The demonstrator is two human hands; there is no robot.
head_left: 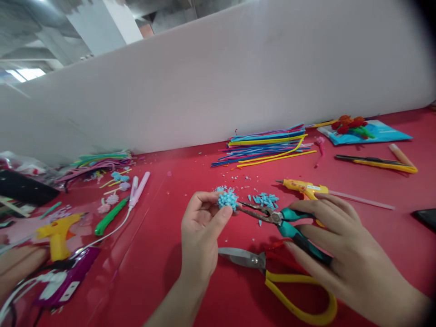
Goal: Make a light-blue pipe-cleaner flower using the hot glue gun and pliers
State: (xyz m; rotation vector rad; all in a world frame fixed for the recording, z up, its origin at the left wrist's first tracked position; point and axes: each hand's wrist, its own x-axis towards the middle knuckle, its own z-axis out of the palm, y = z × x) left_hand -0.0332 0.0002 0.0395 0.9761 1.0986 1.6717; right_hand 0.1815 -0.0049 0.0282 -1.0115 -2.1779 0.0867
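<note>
Lying under the pliers (272, 217), scissors (272, 277) perhaps crowd them.

Both hands (200, 227) (340, 245) raised — fingers curled

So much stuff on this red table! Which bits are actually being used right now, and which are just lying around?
In use:
left hand pinching a light blue fuzzy ball
right hand gripping teal-handled pliers, tips at the ball

Lying about:
blue trimmings
yellow-handled scissors
two yellow glue guns
pile of pipe cleaners
green and pink tools
</note>
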